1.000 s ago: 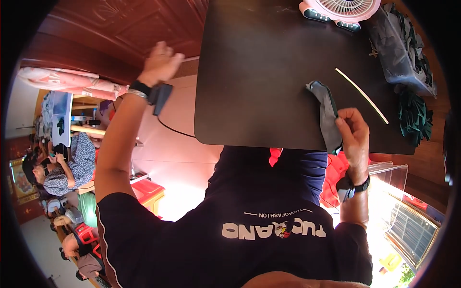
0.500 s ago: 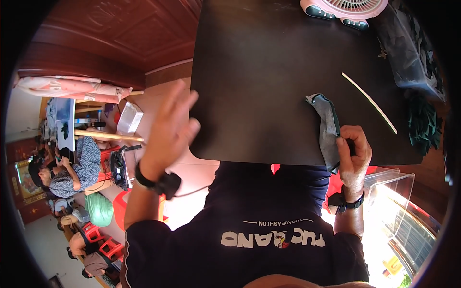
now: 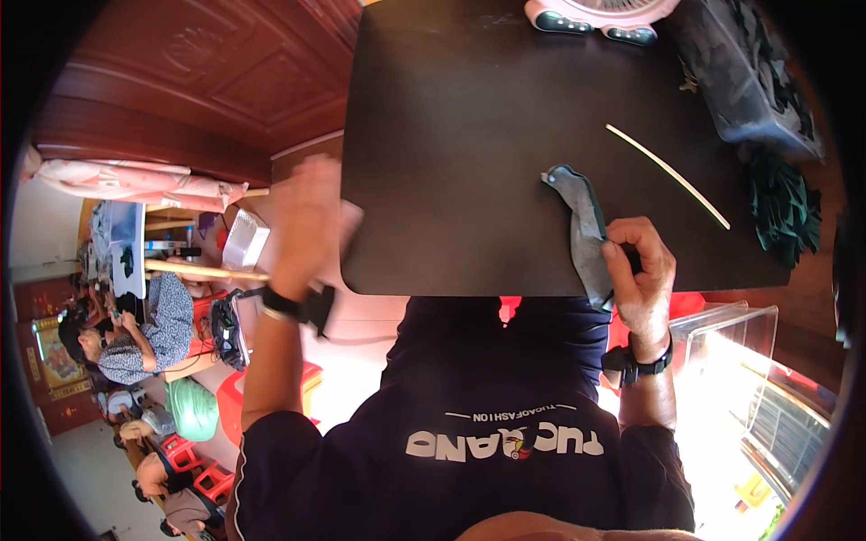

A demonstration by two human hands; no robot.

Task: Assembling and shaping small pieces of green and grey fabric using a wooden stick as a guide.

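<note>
My right hand (image 3: 642,266) pinches the right edge of a narrow strip of grey-green cloth (image 3: 584,230) between thumb and fingertips. The strip lies lengthwise near the table's front edge, curling at its far end, where a small pale bit shows. My left hand (image 3: 309,225), blurred by motion, is off the table's left edge; its fingers look stretched out, the thumb stands apart, and I see nothing in it. A thin, slightly bent white strip (image 3: 669,176) rests on the dark table (image 3: 442,180), beyond my right hand and touched by neither hand.
At the far edge stands a pink fan (image 3: 600,16). Along the right lie a clear plastic bin (image 3: 753,99) of dark cloth pieces and a dark green cloth pile (image 3: 783,209). Other people (image 3: 144,329) sit at the left near red stools (image 3: 180,451).
My left hand has swung a little further left and its fingers look closer together. The view has shifted slightly; my right hand keeps its pinch on the cloth strip.
</note>
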